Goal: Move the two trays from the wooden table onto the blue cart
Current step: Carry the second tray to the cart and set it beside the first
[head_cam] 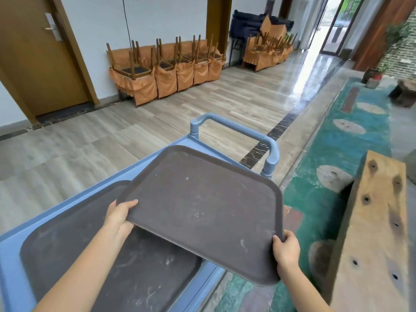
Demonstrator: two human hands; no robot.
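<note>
now you are on the second half of the job: 1 tray [108, 262] already lies flat on the blue cart [13, 242], and the second tray [202, 210] is in the air above it, tilted, overlapping the first and hanging out past the cart's right rim. your left hand [120, 218] has its grip clenched on the near left corner, thumb on top, and your right hand [287, 249] has its grip clenched on the near right corner, fingers curled over the rim. judging from this, the next move calls for swinging the held tray left so it clears that right rim, levelling it, then lowering it onto the first tray or into the bare blue part by the handle [238, 129]. mind the far corner, which sits near the handle posts. the wooden surface [373, 233] stands close on your right, with only a narrow strip of floor between it and the cart, so the open room is to the left and ahead.
</note>
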